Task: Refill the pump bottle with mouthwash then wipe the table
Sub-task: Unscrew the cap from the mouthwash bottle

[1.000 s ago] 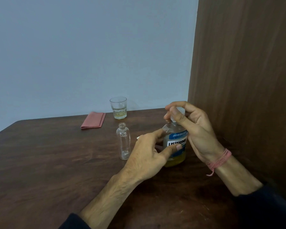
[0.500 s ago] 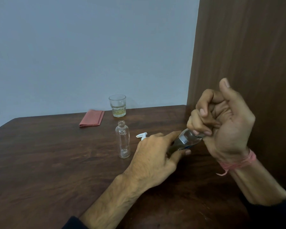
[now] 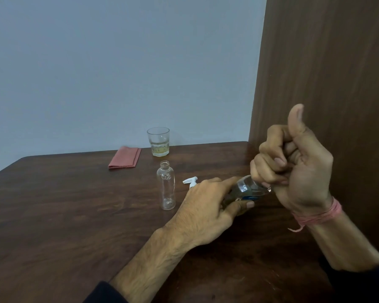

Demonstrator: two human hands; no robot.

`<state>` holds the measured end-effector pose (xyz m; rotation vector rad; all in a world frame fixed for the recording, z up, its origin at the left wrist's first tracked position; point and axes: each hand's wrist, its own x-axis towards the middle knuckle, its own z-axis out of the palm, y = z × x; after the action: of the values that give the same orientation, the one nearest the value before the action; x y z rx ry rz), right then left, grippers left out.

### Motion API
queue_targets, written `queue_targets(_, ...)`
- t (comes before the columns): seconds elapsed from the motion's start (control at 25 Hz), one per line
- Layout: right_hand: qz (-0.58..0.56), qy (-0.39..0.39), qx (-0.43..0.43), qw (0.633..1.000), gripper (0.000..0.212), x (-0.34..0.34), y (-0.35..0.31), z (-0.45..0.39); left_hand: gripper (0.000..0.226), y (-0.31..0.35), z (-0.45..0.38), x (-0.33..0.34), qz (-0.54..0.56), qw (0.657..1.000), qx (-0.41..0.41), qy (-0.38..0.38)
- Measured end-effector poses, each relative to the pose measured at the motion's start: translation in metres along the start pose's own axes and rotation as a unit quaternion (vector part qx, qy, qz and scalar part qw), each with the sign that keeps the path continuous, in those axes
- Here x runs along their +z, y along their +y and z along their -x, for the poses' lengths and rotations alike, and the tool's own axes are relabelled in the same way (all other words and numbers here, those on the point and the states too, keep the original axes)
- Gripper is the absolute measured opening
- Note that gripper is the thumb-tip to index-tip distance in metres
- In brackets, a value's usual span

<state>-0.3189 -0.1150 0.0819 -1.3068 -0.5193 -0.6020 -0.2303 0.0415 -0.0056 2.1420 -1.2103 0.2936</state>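
Observation:
A small clear pump bottle (image 3: 166,185) stands upright and uncapped in the middle of the dark wooden table (image 3: 64,215). Its white pump head (image 3: 190,181) lies just to its right, partly behind my left hand. My left hand (image 3: 208,206) grips the body of the mouthwash bottle (image 3: 247,189), which is tilted with its top toward the right. My right hand (image 3: 291,167) is closed around the bottle's neck end, thumb pointing up; the cap is hidden inside the fist. A folded red cloth (image 3: 125,158) lies at the back of the table.
A clear glass (image 3: 158,141) with a little yellowish liquid stands at the back edge near the cloth. A brown wooden panel (image 3: 326,73) rises along the table's right side, close to my right hand. A pale wall lies behind.
The mouthwash bottle has gone from upright to tilted rightward in my left hand. My right hand has turned over at its top into a fist with the thumb up.

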Motion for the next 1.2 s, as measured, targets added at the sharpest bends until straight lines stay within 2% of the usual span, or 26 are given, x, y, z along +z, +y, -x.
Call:
queue_targets(0.16, 0.022, 0.005, -0.013, 1.000, 0.058, -0.006, 0.007, -0.003, 0.047, -0.001, -0.002, 0.001, 0.002, 1.000, -0.016, -0.003)
queue_targets(0.32, 0.128, 0.070, -0.050, 0.988, 0.015, -0.013, 0.027, -0.006, 0.043, -0.001, -0.004, 0.001, 0.021, 0.999, -0.043, 0.016)
queue_targets(0.44, 0.187, 0.090, -0.023, 0.978, 0.034, -0.015, 0.046, -0.006, 0.042, 0.000, -0.002, 0.000, 0.060, 0.993, -0.085, 0.046)
queue_targets(0.56, 0.182, 0.107, 0.006, 0.977, 0.052, -0.011, 0.058, -0.004, 0.043, -0.003, -0.002, -0.001, 0.086, 0.989, -0.108, 0.059)
queue_targets(0.8, 0.096, 0.133, 0.033, 0.986, 0.048, -0.014, 0.059, -0.005, 0.054, -0.004, -0.004, -0.001, 0.113, 0.986, -0.114, 0.046)
queue_targets(1.04, 0.033, 0.093, 0.069, 0.993, 0.039, -0.018, 0.060, -0.006, 0.056, -0.007, -0.005, 0.000, 0.162, 0.978, -0.122, 0.048)
queue_targets(1.2, 0.062, 0.110, 0.074, 0.989, 0.054, -0.013, 0.064, -0.005, 0.044, -0.007, -0.002, 0.002, 0.160, 0.977, -0.123, 0.072)
